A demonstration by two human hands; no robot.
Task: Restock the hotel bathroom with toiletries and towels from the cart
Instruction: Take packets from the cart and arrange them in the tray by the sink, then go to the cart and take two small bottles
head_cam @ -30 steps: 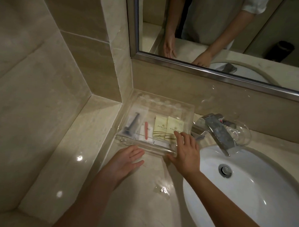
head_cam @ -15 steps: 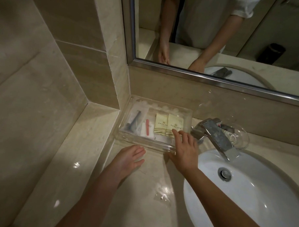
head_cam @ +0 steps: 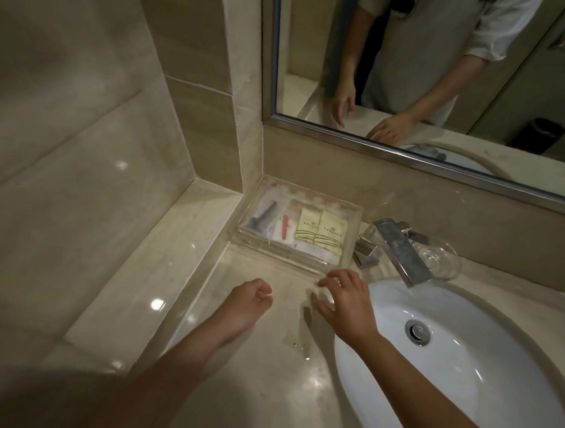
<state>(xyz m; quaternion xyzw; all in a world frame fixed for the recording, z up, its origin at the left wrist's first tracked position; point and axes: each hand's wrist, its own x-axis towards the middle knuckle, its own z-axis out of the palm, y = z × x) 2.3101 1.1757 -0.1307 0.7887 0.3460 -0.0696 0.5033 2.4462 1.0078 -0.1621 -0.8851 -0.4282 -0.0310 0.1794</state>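
Observation:
A clear acrylic tray (head_cam: 351,229) sits in the back corner of the marble counter, against the wall. Inside lie two cream sachets (head_cam: 319,230), a dark razor (head_cam: 264,214) and a small red item (head_cam: 285,228) in white wrapping. My right hand (head_cam: 347,302) hovers just in front of the tray's near right corner, fingers spread, holding nothing. My left hand (head_cam: 250,301) rests on the counter to the left of it, fingers curled into a loose fist, nothing visible in it.
A white oval sink (head_cam: 482,358) fills the right side, with a chrome faucet (head_cam: 399,248) behind it and a clear glass dish (head_cam: 439,259) beside the faucet. A framed mirror (head_cam: 426,74) hangs above. A raised marble ledge (head_cam: 162,260) runs along the left.
My right hand has drawn back off the tray's front edge. My left hand has curled from open to a loose fist. The tray stays in the corner.

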